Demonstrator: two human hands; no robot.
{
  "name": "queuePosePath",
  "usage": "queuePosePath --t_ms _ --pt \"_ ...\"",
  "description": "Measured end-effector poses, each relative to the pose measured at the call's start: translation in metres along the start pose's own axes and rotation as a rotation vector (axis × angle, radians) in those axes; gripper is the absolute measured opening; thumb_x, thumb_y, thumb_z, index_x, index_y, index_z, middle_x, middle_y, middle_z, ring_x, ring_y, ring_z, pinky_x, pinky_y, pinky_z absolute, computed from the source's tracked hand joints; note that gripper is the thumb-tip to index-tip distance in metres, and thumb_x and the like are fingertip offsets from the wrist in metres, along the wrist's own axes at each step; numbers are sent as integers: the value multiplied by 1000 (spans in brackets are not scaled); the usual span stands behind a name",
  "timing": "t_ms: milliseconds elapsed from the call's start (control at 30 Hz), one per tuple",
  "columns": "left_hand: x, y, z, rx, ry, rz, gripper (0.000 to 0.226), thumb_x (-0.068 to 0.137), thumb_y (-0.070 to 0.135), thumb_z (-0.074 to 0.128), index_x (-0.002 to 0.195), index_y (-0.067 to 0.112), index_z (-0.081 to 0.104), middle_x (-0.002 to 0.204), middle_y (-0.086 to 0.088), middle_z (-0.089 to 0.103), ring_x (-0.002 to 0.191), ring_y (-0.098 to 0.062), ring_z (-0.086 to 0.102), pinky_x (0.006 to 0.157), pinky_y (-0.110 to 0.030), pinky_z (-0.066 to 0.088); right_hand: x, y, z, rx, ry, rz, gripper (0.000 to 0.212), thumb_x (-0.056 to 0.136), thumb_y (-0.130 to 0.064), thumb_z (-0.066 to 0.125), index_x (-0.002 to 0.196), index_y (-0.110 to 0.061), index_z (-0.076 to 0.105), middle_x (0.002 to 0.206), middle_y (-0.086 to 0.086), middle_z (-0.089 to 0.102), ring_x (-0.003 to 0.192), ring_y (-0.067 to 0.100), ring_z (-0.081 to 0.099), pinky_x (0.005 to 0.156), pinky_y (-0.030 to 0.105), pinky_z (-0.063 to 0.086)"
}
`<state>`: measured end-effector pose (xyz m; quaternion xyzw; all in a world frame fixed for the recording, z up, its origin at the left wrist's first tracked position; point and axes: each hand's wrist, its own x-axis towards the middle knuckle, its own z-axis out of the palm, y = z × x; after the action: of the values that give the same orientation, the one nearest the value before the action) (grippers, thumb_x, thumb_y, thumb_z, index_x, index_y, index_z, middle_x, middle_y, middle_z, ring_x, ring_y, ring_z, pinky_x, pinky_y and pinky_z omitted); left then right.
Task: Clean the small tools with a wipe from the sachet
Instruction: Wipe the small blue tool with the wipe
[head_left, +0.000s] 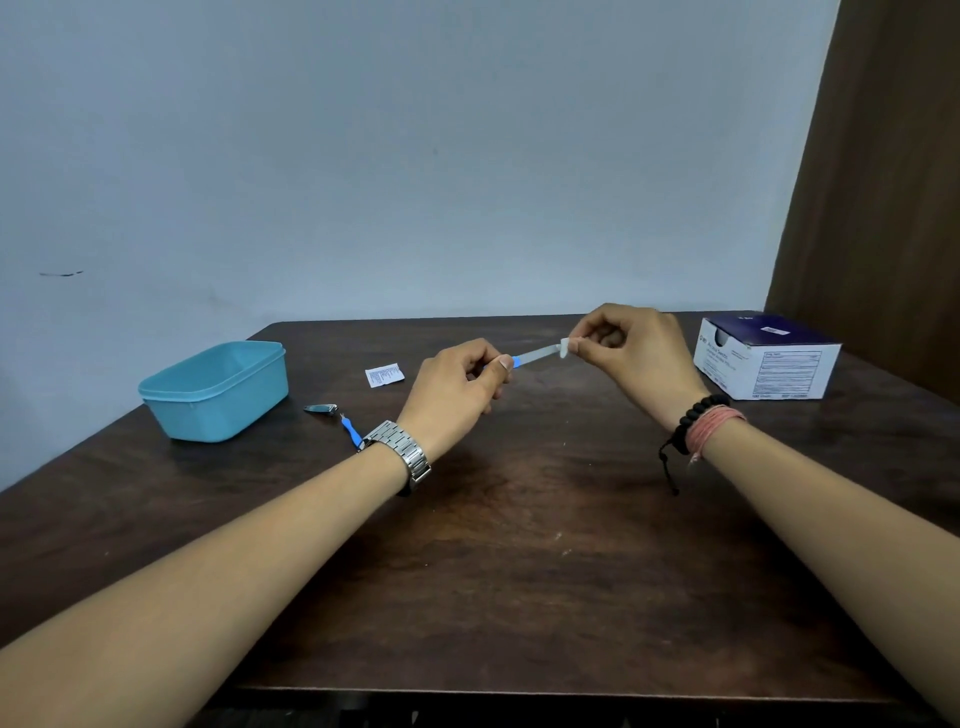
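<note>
While the left hand (457, 395) pinches the blue handle of the nail file (535, 356), the right hand (634, 353) is closed w/ the folded wipe (563, 347) clamped on the blade tip, both held above the table (519, 571). To do it well: keep handle steady, squeeze wipe on both faces, draw full length. Farther left lie nail clipper (320, 408), blue-handled pick (351, 431), torn sachet (384, 374), teal tub (218, 389); swab box (769, 364) at far right.
</note>
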<state>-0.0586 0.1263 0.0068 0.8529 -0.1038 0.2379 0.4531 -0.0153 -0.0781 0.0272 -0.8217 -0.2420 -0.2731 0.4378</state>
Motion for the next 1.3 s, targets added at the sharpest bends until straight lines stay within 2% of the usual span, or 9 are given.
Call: queuePosePath --t_ms 133,267,467,600,700,800,933,1133,1300 --pt "1 0 -1 6 11 -14 22 93 31 57 76 18 65 64 6 65 52 -10 56 62 -28 49 -3 -10 1 133 -37 -88 7 79 -23 80 78 -19 73 70 -7 68 63 0 55 61 9 43" --pt "0 1 -1 27 -4 13 22 94 30 57 75 21 64 63 7 64 52 -7 57 59 -24 48 -8 -14 13 49 -117 -169 5 80 -20 78 80 -19 73 69 -5 68 64 5 56 59 10 42" --pt "1 3 -4 36 13 21 21 94 29 57 76 19 65 61 13 64 50 -3 57 57 -18 47 -1 1 1 30 -39 -5 5 80 -17 79 77 -16 74 71 1 68 63 6 52 60 19 43" --pt "2 2 -6 66 4 11 21 94 28 57 77 18 65 62 10 63 49 -2 56 58 -20 46 1 -5 -4 103 45 -74 7 82 -18 75 77 -21 71 77 -10 70 68 3 57 64 16 45" --pt "1 4 -8 96 -31 39 20 93 28 58 79 18 67 62 9 63 51 -2 56 60 -22 47 -2 -10 3 83 -120 -131 6 82 -21 76 79 -23 71 78 -9 72 71 1 61 63 12 44" --pt "0 7 -10 124 -1 65 21 93 32 58 80 19 69 69 3 68 62 -15 62 67 -36 53 -5 -7 9 46 -219 -123 5 81 -20 77 80 -20 72 77 -10 72 74 0 65 67 8 45" --pt "1 8 -10 -29 82 21 20 92 33 61 80 19 67 68 3 66 57 -15 61 61 -34 54 -5 -5 12 162 -238 -61 6 81 -19 77 80 -22 71 77 -4 74 77 11 71 75 21 55" --pt "-1 5 2 -357 15 -106 7 88 18 68 85 12 65 76 -2 63 61 -10 58 60 -23 52 -9 -10 22 351 -229 31 6 84 -16 75 83 -13 70 75 5 75 73 16 72 68 24 55" --pt "0 4 4 -411 46 -133 11 92 18 61 81 14 62 66 3 63 66 -14 59 59 -22 53 -15 -18 32 328 -304 -21 5 85 -15 74 83 -13 69 75 -5 74 70 4 68 66 17 52"
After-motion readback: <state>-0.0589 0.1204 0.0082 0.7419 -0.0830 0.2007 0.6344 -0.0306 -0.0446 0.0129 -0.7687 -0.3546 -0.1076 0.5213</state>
